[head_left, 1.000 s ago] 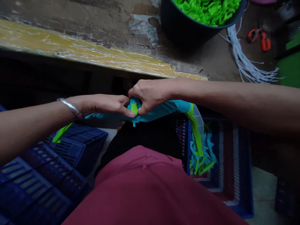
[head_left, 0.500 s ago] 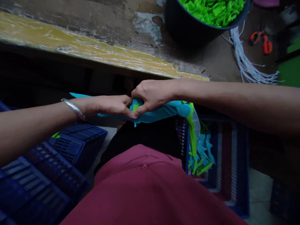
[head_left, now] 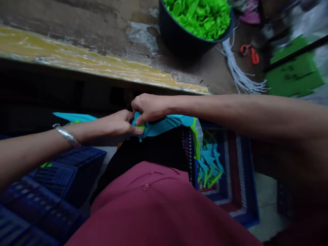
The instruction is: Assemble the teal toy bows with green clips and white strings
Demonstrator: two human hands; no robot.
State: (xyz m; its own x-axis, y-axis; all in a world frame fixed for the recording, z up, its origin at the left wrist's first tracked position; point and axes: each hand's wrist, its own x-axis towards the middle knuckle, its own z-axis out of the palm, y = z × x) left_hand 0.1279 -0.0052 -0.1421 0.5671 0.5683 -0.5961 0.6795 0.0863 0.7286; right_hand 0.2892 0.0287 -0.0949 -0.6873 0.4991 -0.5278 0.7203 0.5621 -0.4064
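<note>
My left hand [head_left: 116, 123] and my right hand [head_left: 148, 107] meet in front of my lap, just below the table's edge. Both pinch a blue foam piece [head_left: 164, 124] with a small green piece [head_left: 140, 127] set in it. The fingers of both hands are closed on the foam at the same spot. A blue foam tip [head_left: 74, 117] sticks out to the left behind my left wrist, which wears a silver bangle [head_left: 66, 135]. A green strip [head_left: 196, 136] hangs from the foam's right end.
A dark bucket [head_left: 179, 39] full of green foam cut-outs stands on the worn table [head_left: 102, 30]. White cords [head_left: 239, 77] and orange-handled pliers [head_left: 249, 53] lie beside it. A blue crate [head_left: 238, 177] at my right holds blue and green foam pieces [head_left: 208, 164]. Stacked blue crates [head_left: 51, 191] sit at my left.
The view has swung right and down, so everything sits further left in the picture. Both hands stay pinched on the blue foam piece, and the green strip at the lower left is now almost hidden.
</note>
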